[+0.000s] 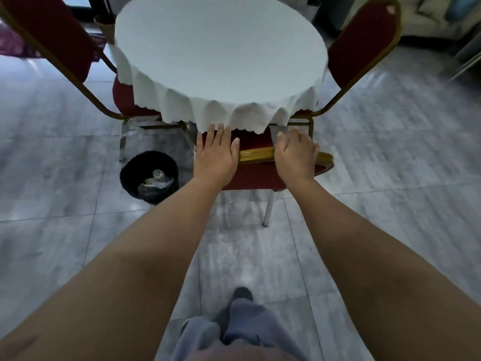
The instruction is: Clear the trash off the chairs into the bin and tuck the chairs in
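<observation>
A red chair with a gold frame (256, 155) stands right in front of me, its seat under the hanging cloth of the round white table (218, 53). My left hand (216, 155) lies on the left end of the chair's top rail, fingers stretched forward. My right hand (296, 156) rests on the right part of the same rail, fingers curled over it. A black bin (127, 175) stands on the floor left of the chair, with crumpled clear plastic trash (157, 179) inside. No trash shows on the visible chair seats.
Two more red chairs flank the table: one at the left (52, 35), one at the right (364, 45), both with seats partly under the cloth. Grey tiled floor (390, 165) surrounds the table. My leg and shoe (242, 295) are below. A pale sofa (432, 19) is at the far right.
</observation>
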`<state>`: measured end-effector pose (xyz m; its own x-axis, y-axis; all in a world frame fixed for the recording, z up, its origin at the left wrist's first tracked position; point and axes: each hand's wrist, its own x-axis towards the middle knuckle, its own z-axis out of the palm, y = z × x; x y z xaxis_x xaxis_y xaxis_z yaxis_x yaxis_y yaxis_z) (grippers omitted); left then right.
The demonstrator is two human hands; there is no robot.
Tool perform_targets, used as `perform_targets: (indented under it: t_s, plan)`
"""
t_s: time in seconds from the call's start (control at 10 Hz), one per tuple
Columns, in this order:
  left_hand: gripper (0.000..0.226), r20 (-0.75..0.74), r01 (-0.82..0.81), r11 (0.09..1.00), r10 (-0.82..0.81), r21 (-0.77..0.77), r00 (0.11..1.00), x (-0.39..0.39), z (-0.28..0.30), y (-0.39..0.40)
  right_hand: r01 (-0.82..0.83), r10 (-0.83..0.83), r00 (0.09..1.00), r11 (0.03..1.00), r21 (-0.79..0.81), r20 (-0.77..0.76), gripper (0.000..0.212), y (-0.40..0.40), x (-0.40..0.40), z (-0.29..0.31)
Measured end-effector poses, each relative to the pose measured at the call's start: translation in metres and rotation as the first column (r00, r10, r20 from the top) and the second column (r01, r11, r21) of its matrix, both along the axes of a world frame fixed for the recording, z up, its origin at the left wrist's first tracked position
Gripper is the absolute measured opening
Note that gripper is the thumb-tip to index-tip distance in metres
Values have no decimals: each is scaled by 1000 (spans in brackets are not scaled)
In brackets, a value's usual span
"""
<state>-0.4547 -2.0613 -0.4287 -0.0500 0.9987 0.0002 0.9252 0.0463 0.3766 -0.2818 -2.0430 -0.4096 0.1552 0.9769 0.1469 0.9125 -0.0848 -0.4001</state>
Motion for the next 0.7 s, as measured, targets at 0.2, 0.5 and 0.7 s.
perform_targets:
  t_s: [0.2, 0.5, 0.7]
  plan:
    - [57, -11, -17, 1000, 17, -16, 1000, 4, 1, 10, -22, 22, 1000, 1000, 12, 2, 56, 9, 4, 1]
    - [59, -62, -51, 997, 47, -58, 997, 8, 5, 12, -178, 179, 984, 983, -47, 21, 59, 20, 17, 4]
    - [61, -83, -99, 992, 93, -75, 992, 15, 26, 21, -360, 362, 932, 921, -147, -16, 63, 29, 18, 27]
